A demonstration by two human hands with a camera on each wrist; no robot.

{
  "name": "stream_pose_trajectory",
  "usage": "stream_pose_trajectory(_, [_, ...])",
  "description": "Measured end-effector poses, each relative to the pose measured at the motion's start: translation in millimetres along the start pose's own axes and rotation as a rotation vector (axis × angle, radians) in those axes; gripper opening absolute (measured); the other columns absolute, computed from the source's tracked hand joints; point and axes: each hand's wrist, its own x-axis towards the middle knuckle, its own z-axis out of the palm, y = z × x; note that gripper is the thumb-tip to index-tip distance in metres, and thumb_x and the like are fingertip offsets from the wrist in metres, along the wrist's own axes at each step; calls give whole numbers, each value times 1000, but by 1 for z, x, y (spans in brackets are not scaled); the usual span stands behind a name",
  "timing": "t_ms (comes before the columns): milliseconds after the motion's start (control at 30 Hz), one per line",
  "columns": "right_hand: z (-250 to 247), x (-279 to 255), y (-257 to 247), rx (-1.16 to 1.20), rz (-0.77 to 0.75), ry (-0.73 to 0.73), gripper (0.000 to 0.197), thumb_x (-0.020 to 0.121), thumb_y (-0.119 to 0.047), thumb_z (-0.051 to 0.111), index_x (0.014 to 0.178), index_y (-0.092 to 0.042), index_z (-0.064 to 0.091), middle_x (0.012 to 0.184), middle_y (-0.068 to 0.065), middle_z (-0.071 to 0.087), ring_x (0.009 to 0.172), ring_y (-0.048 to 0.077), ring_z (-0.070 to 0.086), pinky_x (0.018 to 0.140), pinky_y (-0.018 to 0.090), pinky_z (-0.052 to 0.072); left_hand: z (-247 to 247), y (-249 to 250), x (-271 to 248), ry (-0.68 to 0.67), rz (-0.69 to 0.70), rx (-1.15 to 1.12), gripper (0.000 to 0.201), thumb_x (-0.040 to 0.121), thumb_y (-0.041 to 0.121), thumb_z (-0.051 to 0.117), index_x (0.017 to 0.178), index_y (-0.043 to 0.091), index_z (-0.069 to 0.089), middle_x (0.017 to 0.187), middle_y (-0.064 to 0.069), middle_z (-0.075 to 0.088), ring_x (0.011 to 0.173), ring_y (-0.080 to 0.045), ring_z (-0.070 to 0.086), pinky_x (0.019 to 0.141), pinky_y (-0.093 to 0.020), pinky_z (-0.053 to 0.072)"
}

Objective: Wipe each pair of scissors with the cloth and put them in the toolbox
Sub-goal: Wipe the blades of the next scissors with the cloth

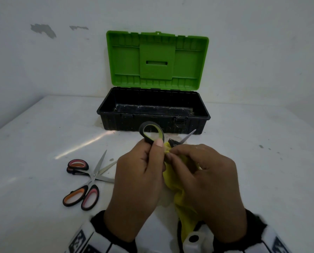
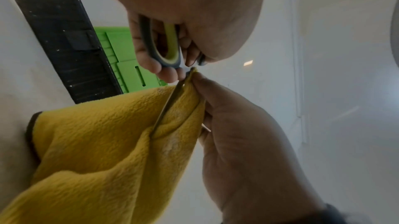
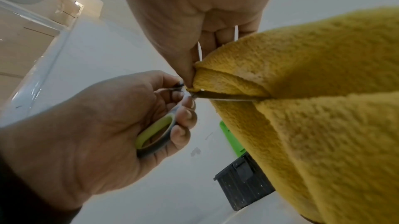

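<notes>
Near the middle of the frame, just above the white desk [image 1: 43, 128]: left hand [image 1: 138, 181] with its grip curled tight round the handle of the green scissors [image 1: 151, 133], right hand [image 1: 205, 181] with its grip pinching the yellow cloth [image 2: 103, 142] round the blade. Behind, in the upper middle: black toolbox [image 1: 153, 123] with green lid up. At lower left on the desk: two more pairs of scissors, orange-and-pink [image 1: 83, 197] and pink [image 1: 78, 166], lying crossed.
</notes>
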Motion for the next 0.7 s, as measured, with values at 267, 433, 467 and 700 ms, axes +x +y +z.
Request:
stream_pose_trajectory(267, [5, -4, 1, -97, -209, -117, 25, 87, -25, 57, 96, -16, 79, 86, -2, 76, 84, 6, 55, 82, 15, 39, -4, -2, 1, 29, -3, 41, 56, 96, 54, 37, 64, 14, 58, 53, -10, 59, 44, -18, 56, 49, -40, 48])
stream_pose_trajectory(433, [-7, 4, -1, -58, -68, -46, 24, 87, -33, 60, 97, -21, 77, 87, -10, 75, 86, -5, 53, 79, 6, 42, -5, 0, -3, 21, -38, -58, 51, 85, 55, 37, 66, 12, 59, 57, -6, 63, 43, -14, 57, 42, -21, 46])
stream_pose_trajectory(467, [-9, 5, -1, -22, -39, -10, 23, 86, -32, 62, 98, -20, 78, 89, -10, 75, 88, -3, 57, 80, 11, 45, -5, 0, -4, 15, -42, -77, 50, 85, 54, 38, 67, 12, 59, 57, -7, 63, 43, -16, 57, 42, -20, 46])
stream_pose_trajectory(700, [7, -4, -6, -5, -84, -105, 30, 90, -29, 54, 109, -19, 76, 95, -7, 75, 89, 2, 56, 80, 17, 46, -4, -1, -2, 20, -16, -48, 53, 85, 54, 36, 67, 10, 60, 56, -7, 61, 42, -14, 56, 42, -23, 47])
